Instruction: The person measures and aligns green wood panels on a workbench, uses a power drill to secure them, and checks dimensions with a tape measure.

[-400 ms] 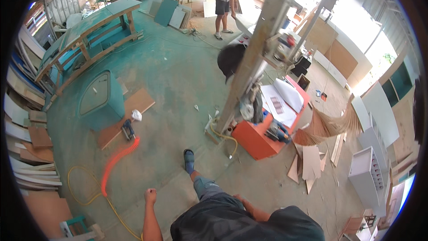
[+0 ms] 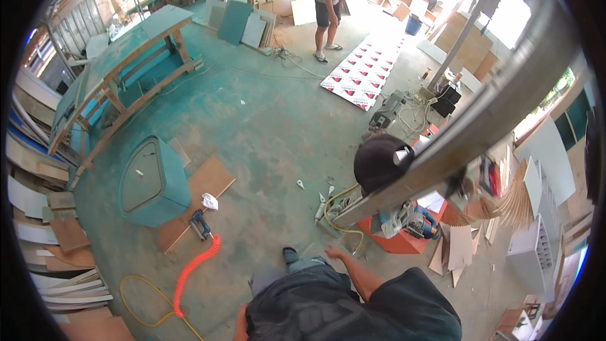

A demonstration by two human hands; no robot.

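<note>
To your left, the orange coiled hose (image 2: 188, 271) runs to the nail gun (image 2: 201, 223) at the edge of the brown board (image 2: 216, 180); catching its loops underfoot could drag the tool. Both lie ahead and left of your left grip (image 2: 242, 313), too hidden by your dark shirt (image 2: 303, 306) to tell its state. Your right grip (image 2: 332, 252) shows nothing held, its fingers too blurred to judge; just ahead, the yellow hose (image 2: 346, 230) could trip you.
</note>
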